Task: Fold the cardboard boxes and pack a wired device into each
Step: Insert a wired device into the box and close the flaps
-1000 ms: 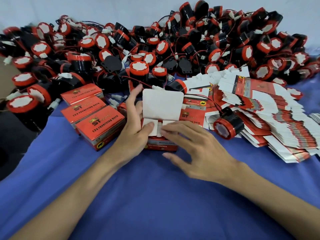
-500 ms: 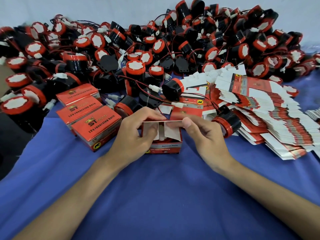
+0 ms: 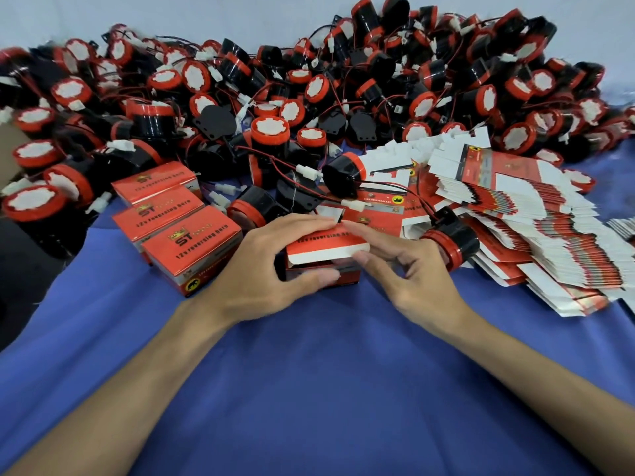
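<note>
Since half a second ago we have swung the lid (image 3: 319, 239) from standing on edge to lying flat over the cardboard box (image 3: 343, 277), so the white inner flaps are now covered and the glossy red printed face looks up.

Our left hand (image 3: 254, 273) grasps the box: its fingers (image 3: 302, 223) curve over the far edge of the lid and the thumb presses the near wall. Our right hand (image 3: 415, 280) pinches the lid's right end, the index finger lying along the top and the thumb just under the corner, the other fingers loosely bent. Between the two thumbs the plain white tuck tab (image 3: 326, 256) juts toward us, not yet pushed in, with a dark slit beneath it. What lies inside we cannot tell.

Just left of the left hand's knuckles sit three closed boxes (image 3: 192, 250), square-cornered and shiny. Beyond the right hand's knuckles, touching them, lies a round black wired device (image 3: 453, 243) with a ribbed red rim. Further right of those fingers fans a slanting heap of flat cartons (image 3: 536, 231), thin white card with red edges. Beyond all the fingertips rises the tangled pile of devices (image 3: 275, 97), black drums with red caps, white faces and thin red and black wires. Smooth blue cloth (image 3: 309, 389) lies under both wrists.
</note>
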